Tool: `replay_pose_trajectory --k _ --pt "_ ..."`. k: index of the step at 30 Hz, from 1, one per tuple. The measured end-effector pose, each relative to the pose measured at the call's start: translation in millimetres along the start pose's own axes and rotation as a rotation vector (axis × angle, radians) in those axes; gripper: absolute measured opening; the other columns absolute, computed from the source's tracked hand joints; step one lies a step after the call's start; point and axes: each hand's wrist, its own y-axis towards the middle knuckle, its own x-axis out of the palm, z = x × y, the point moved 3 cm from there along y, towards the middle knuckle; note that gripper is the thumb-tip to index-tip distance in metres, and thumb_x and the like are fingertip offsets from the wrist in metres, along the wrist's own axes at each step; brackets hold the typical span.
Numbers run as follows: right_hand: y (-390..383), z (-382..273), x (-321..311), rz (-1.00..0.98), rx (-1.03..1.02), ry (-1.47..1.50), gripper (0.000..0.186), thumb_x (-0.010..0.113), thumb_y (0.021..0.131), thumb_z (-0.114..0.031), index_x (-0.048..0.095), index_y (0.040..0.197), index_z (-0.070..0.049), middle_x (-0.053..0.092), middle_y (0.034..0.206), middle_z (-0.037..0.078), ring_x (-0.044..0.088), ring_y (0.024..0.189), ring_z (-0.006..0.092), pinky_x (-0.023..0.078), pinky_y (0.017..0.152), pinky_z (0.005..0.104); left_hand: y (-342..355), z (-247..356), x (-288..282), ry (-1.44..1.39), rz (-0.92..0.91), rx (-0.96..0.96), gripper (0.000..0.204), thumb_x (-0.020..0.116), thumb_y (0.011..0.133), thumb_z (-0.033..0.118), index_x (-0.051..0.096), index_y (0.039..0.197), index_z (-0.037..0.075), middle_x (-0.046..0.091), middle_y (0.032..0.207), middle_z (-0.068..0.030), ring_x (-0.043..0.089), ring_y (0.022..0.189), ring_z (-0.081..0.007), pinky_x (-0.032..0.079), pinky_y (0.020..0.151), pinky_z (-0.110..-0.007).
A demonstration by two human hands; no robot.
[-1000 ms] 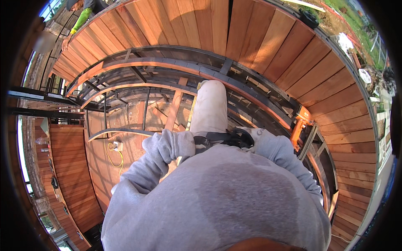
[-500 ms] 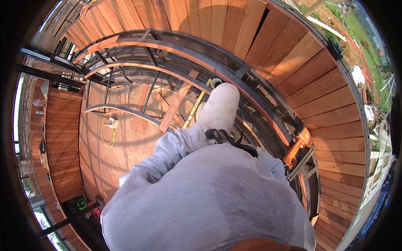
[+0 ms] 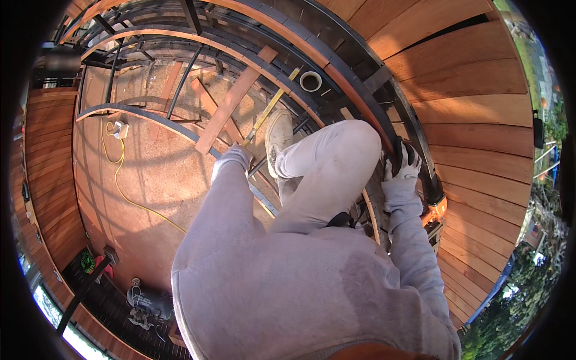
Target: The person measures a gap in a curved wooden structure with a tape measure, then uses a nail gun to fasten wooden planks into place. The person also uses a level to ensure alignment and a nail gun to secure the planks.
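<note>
Beside wooden decking (image 3: 480, 150), the hands (image 3: 402, 180) are set apart, both grips unclear, with the yellow bar (image 3: 266, 112) angled forward-right from the nearer left hand (image 3: 236, 157).

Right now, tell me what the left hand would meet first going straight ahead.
The white-gloved left hand would likely first meet the near end of the long, narrow yellow bar; depth is unclear, and they may already touch.

I have the left arm (image 3: 223, 195) stretched toward the centre-left, the gloved left hand (image 3: 236, 156) too small to read. My right arm (image 3: 409, 237) bends upward right of centre, the gloved right hand (image 3: 401, 177) spread, thumb apart from fingers.
</note>
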Motion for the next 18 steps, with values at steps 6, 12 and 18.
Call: replay_pose_trajectory --k 6,12,18 --pt "-0.3 8.7 -3.1 0.024 -0.139 0.094 0.066 0.066 0.073 -0.005 0.048 0.136 -0.01 0.048 0.131 0.02 0.047 0.118 0.0428 0.041 0.101 0.0539 -19.9 -2.5 3.7 -0.012 0.082 0.018 0.04 0.048 0.097 0.026 0.065 0.124 0.002 0.065 0.125 -0.021 0.061 0.12 -0.0333 0.05 0.097 -0.041" --pt "-12.2 13.8 -2.0 0.067 -0.086 0.118 0.064 0.068 0.074 -0.009 0.049 0.135 -0.012 0.048 0.131 0.019 0.046 0.12 0.0421 0.041 0.104 0.054 -94.0 -107.8 64.5 -0.242 0.134 -0.274 0.043 0.059 0.092 0.036 0.065 0.122 0.006 0.069 0.117 -0.021 0.065 0.113 -0.0367 0.053 0.093 -0.044" --pt "-11.7 10.1 -11.4 -0.123 0.112 0.069 0.062 0.066 0.084 -0.032 0.047 0.14 -0.013 0.046 0.138 0.017 0.041 0.13 0.0371 0.032 0.113 0.0505 -195.4 -130.4 83.9 -0.398 0.265 0.013 0.041 0.062 0.094 0.028 0.06 0.124 0.0 0.069 0.114 -0.0203 0.068 0.104 -0.0297 0.054 0.086 -0.04"
